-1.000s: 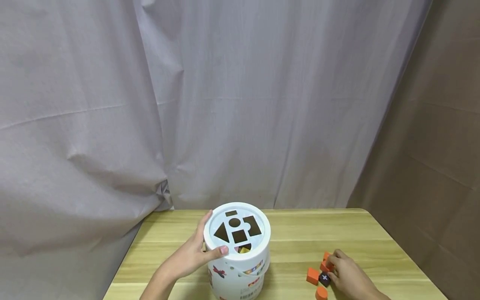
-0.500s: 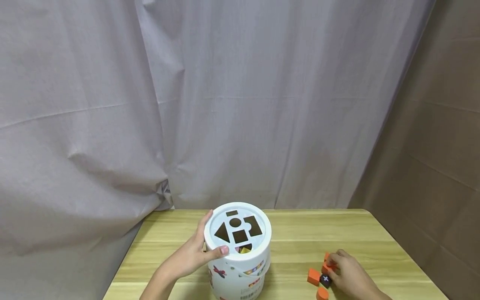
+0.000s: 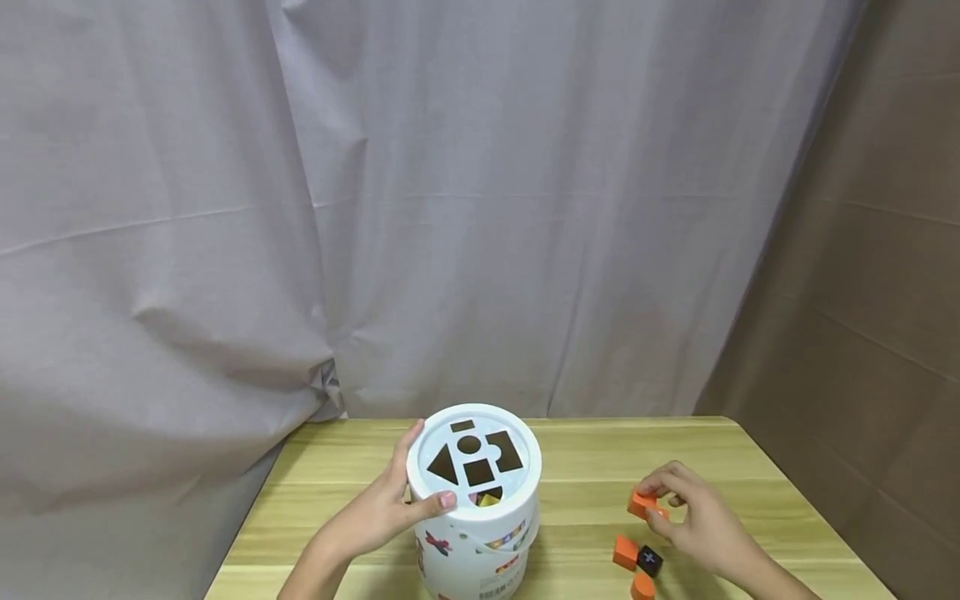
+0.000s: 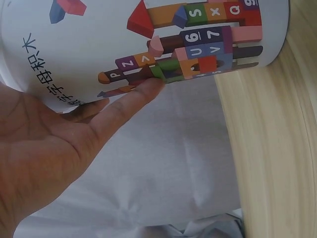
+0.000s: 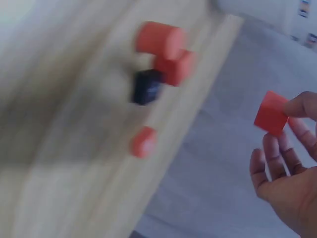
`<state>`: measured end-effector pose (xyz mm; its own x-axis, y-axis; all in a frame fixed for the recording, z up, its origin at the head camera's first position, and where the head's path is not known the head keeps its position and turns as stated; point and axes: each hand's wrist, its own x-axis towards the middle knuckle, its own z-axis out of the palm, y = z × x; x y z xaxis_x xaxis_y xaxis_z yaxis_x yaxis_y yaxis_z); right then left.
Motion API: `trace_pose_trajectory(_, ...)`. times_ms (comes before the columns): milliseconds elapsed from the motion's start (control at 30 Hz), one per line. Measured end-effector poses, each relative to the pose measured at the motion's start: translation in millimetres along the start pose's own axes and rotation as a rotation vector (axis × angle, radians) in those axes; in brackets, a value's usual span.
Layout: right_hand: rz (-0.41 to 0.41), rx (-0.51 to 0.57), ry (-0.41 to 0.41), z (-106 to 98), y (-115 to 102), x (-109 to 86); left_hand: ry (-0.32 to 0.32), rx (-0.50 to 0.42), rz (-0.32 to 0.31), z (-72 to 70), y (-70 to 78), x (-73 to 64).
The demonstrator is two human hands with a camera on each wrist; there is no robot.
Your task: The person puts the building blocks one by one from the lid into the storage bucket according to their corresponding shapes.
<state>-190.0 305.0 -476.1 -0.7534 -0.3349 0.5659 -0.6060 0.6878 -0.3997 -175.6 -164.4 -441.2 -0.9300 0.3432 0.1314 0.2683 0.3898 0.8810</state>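
A white lidded bucket (image 3: pixel 472 550) with printed block pictures stands near the table's front edge. Its lid (image 3: pixel 517 500) has several shaped holes, and a yellow piece shows through one. My left hand (image 3: pixel 382 508) rests on the bucket's left side, thumb on the lid's rim and fingers straight along the wall. In my right hand (image 3: pixel 697 517) an orange cube (image 5: pixel 271 113) is pinched between thumb and fingertips, above the table. Nearby lie another orange block (image 3: pixel 663 514), an orange cube (image 3: pixel 626 552), a black block (image 3: pixel 649 561) with a white mark, and an orange cylinder (image 3: pixel 642 585).
The wooden table (image 3: pixel 592 458) runs back to a grey curtain (image 3: pixel 480 250). A darker curtain (image 3: pixel 862 333) hangs along the right side. The bucket's white handle (image 3: pixel 528 537) hangs down on its right side. Blocks in the right wrist view are blurred.
My right hand has lifted an orange cube off the group of blocks and moved it up and slightly left. The left hand and bucket stay as they were.
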Motion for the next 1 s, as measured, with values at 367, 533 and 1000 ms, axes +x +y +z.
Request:
trace_pose_trajectory(367, -0.151, 0.178, -0.024, -12.1, -42.7, 49.3, 0.012, 0.007, -0.012, -0.3, -1.3, -1.1)
trace_pose_trajectory(533, -0.176, 0.256, -0.034, -9.6, -54.3, 60.0, 0.007, 0.007, -0.015, 0.4, -1.1, -0.5)
trace_pose_trajectory(1000, -0.156, 0.378, -0.094, -1.3, -83.4, 91.0, -0.019, 0.033, -0.009, -2.7, -2.5, 2.6)
